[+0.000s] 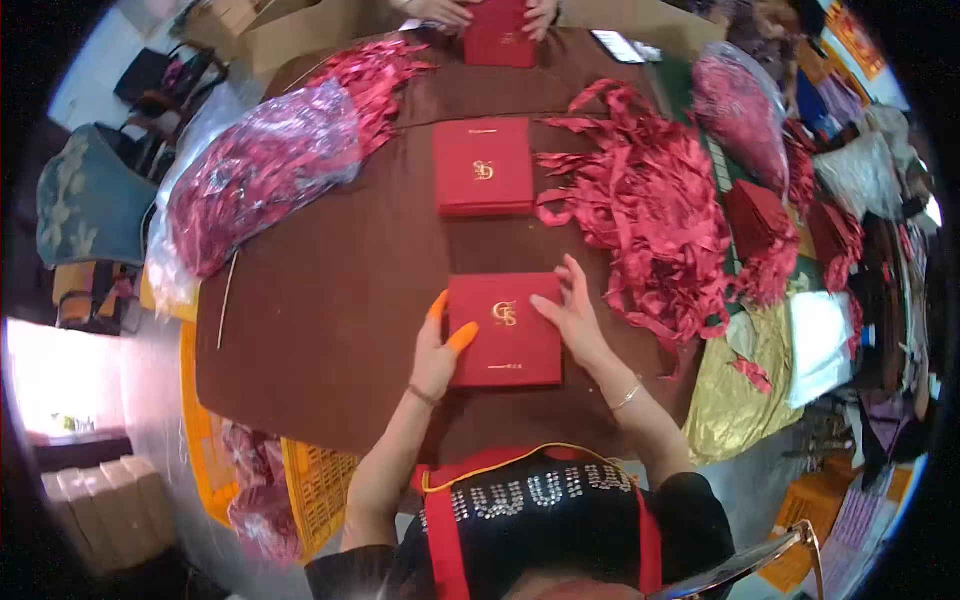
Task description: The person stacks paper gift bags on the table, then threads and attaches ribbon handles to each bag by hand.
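Left hand [436, 350] pinches the red box [505, 345] over the table [310, 330]; right hand [575, 322] is spread at its right edge. Beyond stands a box stack [484, 165], between bagged ribbons [270, 165] and loose ribbons [655, 210].

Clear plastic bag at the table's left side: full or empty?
Filled, not empty: the plastic bag bulges with red material showing through it, and loose red strips lie at its far end.

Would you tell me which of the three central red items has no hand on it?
The middle stack; the wearer's left hand and right hand touch the nearest item, a co-worker's hands the farthest.
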Action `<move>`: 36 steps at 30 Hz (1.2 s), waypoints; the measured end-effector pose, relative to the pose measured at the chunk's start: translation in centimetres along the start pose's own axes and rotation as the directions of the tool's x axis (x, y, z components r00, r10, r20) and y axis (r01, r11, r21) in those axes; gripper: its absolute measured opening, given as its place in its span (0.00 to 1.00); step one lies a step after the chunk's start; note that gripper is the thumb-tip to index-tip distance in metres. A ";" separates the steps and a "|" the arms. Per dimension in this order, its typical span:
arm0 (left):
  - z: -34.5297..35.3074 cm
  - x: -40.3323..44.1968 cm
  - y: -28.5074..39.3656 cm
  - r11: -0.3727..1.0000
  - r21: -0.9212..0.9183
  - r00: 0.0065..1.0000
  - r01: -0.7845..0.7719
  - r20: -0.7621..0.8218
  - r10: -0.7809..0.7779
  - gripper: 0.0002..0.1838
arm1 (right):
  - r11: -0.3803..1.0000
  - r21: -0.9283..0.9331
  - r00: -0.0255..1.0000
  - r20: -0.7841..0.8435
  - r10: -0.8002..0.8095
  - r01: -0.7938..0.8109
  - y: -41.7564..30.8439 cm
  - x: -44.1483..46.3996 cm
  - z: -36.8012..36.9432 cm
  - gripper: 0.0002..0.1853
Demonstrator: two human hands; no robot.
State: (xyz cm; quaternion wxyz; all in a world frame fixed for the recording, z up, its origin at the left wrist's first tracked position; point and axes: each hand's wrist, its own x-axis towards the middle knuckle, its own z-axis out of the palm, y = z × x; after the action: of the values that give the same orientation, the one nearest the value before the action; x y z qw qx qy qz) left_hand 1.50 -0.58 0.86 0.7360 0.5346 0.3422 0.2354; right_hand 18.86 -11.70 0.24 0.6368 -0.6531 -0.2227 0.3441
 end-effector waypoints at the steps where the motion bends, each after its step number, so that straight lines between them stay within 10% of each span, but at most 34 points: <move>1: -0.5 0.2 -0.6 0.994 0.083 0.998 -0.064 -0.020 0.066 0.31 | 0.964 -0.211 0.985 -0.027 -0.173 0.164 0.0 0.0 -0.4 0.38; 11: 0.6 0.1 0.0 0.995 -0.057 0.995 0.083 0.051 -0.081 0.31 | 0.996 -0.075 0.999 0.014 -0.046 0.047 1.0 1.8 -4.0 0.22; 20: 1.7 -0.6 -1.2 0.994 -0.108 0.987 0.020 -0.156 -0.037 0.28 | 0.985 0.164 0.999 0.016 0.044 -0.046 1.5 -0.4 -2.1 0.32; 27: 3.5 -0.7 -1.5 0.954 -0.295 0.967 -0.056 -0.253 -0.021 0.30 | 0.999 -0.037 0.991 0.130 -0.012 0.016 1.0 -2.5 -2.0 0.34; 36: 2.9 -0.3 -1.3 0.897 0.405 0.967 -0.175 -0.103 0.235 0.36 | 0.952 -0.276 0.991 0.036 -0.126 0.132 1.3 -3.2 -1.4 0.29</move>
State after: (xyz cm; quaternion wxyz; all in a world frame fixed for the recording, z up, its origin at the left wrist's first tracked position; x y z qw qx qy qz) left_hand 3.45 -3.01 0.28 0.5572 0.6852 0.3782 0.2775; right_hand 17.55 -15.05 -0.61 0.5578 -0.7169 -0.3168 0.2730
